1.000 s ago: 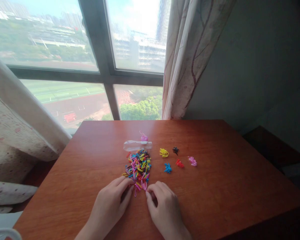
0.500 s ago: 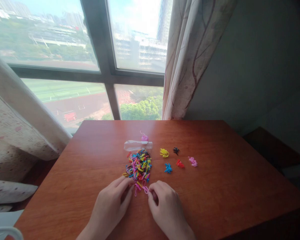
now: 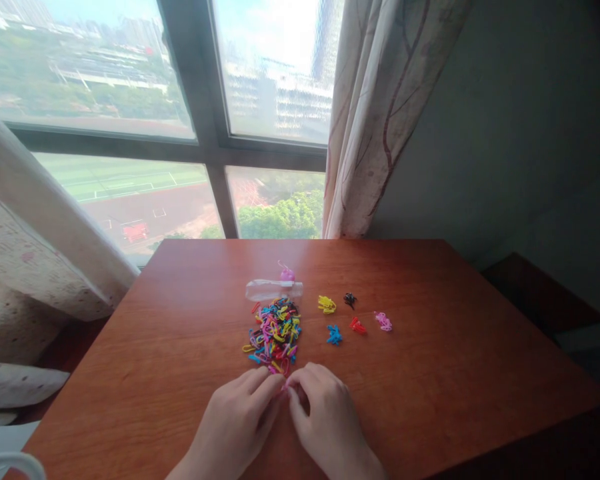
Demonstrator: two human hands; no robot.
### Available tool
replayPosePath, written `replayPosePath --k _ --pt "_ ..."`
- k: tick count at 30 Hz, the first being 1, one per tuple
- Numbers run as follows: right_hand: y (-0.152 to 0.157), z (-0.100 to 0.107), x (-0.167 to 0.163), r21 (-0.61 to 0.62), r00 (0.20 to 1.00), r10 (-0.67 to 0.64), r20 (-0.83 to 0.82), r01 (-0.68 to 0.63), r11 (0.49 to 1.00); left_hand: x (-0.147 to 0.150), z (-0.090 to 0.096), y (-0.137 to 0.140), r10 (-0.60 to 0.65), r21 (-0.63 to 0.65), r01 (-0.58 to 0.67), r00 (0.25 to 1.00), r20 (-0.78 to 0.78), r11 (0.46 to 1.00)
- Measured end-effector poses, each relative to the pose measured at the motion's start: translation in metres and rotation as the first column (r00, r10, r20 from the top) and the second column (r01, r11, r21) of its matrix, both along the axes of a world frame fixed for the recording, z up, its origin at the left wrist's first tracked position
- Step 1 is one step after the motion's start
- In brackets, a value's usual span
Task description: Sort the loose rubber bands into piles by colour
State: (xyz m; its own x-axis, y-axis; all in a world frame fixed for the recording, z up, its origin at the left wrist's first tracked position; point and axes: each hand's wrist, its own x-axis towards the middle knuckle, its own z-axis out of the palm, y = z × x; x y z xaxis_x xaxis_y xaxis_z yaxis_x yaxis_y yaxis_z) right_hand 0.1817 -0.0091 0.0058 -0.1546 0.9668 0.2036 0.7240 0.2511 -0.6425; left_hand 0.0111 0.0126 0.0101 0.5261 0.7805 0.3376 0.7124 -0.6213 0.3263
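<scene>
My left hand point(image 3: 247, 410) and my right hand point(image 3: 325, 413) meet at the near end of a mixed heap of small elastic hair ties point(image 3: 275, 330). Both are closed in a pinch, their fingertips almost touching. A bit of a pink hair tie point(image 3: 285, 386) shows between them, the rest hidden by the fingers. Blue, yellow, red, pink and black loops lie tangled in the heap just beyond. To its right sit small one-colour piles: yellow point(image 3: 327, 305), black point(image 3: 350, 300), blue point(image 3: 334, 335), red point(image 3: 358, 325) and pink point(image 3: 383, 321).
Behind the heap a clear plastic bottle point(image 3: 273, 290) lies on its side, with a pink round object point(image 3: 287, 274) and its thin loop beside it. The brown wooden table point(image 3: 430, 373) ends at a window with curtains point(image 3: 365, 133). A white curved object point(image 3: 15, 460) is at lower left.
My hands have come together, the left moving right, and now pinch at one spot. The pink loops that showed between them are mostly covered. The view has shifted slightly.
</scene>
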Motion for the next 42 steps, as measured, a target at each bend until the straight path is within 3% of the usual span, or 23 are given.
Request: replayPosePath --k 12,22,28,34,37,42 --pt "-0.001 0.0 0.0 -0.037 0.994 0.001 -0.106 -0.005 0.999 -0.003 0.0 0.0 0.048 0.013 -0.048 0.998 0.033 0.999" --pt "-0.002 -0.001 0.014 -0.027 0.994 -0.042 -0.105 0.039 0.999 -0.008 0.003 0.005 0.125 -0.06 -0.121 0.989 0.076 0.991" --pt "0.011 -0.003 0.059 0.011 0.961 -0.205 -0.188 0.211 0.978 -0.011 0.002 0.007 0.124 -0.015 -0.124 0.989 0.076 0.992" --pt "0.023 -0.014 0.132 0.156 0.866 -0.499 -0.036 0.498 0.853 -0.012 0.001 0.007 0.102 -0.016 -0.101 0.993 0.064 0.995" --pt "0.027 -0.02 0.153 0.19 0.831 -0.555 0.044 0.539 0.821 -0.012 0.0 0.007 0.1 -0.018 -0.099 0.993 0.064 0.995" --pt "0.032 -0.022 0.161 0.246 0.815 -0.565 0.129 0.526 0.814 -0.012 0.001 0.007 0.096 -0.021 -0.095 0.993 0.061 0.995"
